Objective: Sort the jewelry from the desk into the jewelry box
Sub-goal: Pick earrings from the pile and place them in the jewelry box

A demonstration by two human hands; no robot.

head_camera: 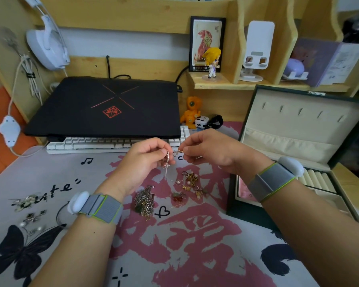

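Hands pinch earrings, left grip (145, 160) and right grip (207, 150), above "cute" desk mat (56, 189).

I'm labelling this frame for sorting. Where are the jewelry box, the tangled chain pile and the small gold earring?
jewelry box (298, 119): head view, on the cream lining of its open lid.
tangled chain pile (144, 201): head view, middle of the heap.
small gold earring (180, 151): head view, at the right hand's fingertips.

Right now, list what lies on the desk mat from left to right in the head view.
Pearl and flower pieces → tangled chain pile → red cherry earrings → gold earring cluster → open jewelry box.
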